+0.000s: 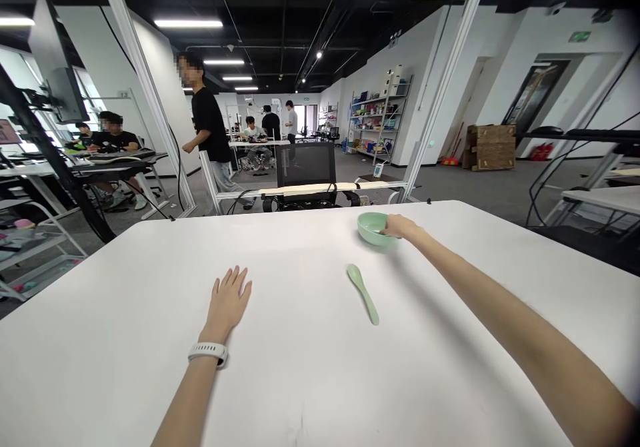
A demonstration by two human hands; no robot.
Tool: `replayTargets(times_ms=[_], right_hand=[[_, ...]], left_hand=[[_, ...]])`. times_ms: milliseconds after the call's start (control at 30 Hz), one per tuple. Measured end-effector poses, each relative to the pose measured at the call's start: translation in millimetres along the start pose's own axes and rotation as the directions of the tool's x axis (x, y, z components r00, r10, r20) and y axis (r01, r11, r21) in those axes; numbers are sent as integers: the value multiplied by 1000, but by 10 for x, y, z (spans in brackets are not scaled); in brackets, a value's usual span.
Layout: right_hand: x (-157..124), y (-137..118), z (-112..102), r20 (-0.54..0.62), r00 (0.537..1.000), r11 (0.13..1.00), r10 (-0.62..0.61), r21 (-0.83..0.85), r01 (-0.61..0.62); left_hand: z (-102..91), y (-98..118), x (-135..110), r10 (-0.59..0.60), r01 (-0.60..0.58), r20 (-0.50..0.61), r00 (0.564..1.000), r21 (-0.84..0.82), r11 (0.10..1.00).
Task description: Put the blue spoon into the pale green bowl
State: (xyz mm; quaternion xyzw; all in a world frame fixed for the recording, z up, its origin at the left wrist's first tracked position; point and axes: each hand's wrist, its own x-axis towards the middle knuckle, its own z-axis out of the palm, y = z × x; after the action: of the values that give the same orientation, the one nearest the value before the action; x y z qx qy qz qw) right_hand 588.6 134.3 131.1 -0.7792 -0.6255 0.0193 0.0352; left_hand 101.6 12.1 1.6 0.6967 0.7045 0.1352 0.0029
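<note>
A light green bowl [371, 232] stands upright near the far edge of the white table [295, 354]. My right hand [400, 226] reaches out to it and grips the right side of its rim, with fingers over the inside. A pale green spoon [363, 294] lies on the table, nearer to me than the bowl, its rounded end pointing away. My left hand [229, 302] rests flat on the tabletop to the left of the spoon, fingers spread, holding nothing. A white band [208, 350] circles that wrist.
A metal frame [447, 67] rises beyond the table's far edge. Behind it stands a black office chair [306, 167]. One person [207, 124] in a black top is on foot at the left, and others sit or stand farther back. Loaded shelves [377, 120] line the right wall.
</note>
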Motion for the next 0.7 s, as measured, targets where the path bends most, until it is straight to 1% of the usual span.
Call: replayTargets(times_ms=[100, 200, 267, 333, 367, 433, 533, 600, 700], right_hand=[[-31, 14, -35, -27, 999, 999, 31, 30, -30], [-169, 159, -71, -99, 994, 996, 44, 81, -36], [-349, 326, -39, -186, 982, 986, 33, 168, -2], [-599, 509, 63, -276, 961, 965, 26, 259, 49], [-741, 592, 138, -300, 953, 956, 28, 287, 62], [-1034, 717, 315, -291, 956, 944, 46, 326, 54], [-1408, 786, 572, -212, 973, 919, 90, 394, 0], [-1568, 773, 688, -163, 978, 908, 128, 415, -50], [-1672, 730, 765, -125, 979, 907, 163, 410, -98]], left_hand=[[17, -14, 2, 2, -2, -14, 1000, -1, 1000], [36, -35, 5, 7, -7, -25, 1000, -4, 1000], [45, -46, 8, 12, -12, -28, 1000, -6, 1000], [44, -48, 12, 12, -12, -24, 1000, -6, 1000], [40, -45, 13, 9, -9, -19, 1000, -5, 1000], [22, -33, 14, 5, -5, -9, 1000, -3, 1000], [-13, -10, 11, 10, -10, 5, 1000, -4, 1000], [-30, 3, 5, 7, -7, 15, 1000, -1, 1000], [-41, 15, -2, -6, 6, 11, 1000, 16, 1000]])
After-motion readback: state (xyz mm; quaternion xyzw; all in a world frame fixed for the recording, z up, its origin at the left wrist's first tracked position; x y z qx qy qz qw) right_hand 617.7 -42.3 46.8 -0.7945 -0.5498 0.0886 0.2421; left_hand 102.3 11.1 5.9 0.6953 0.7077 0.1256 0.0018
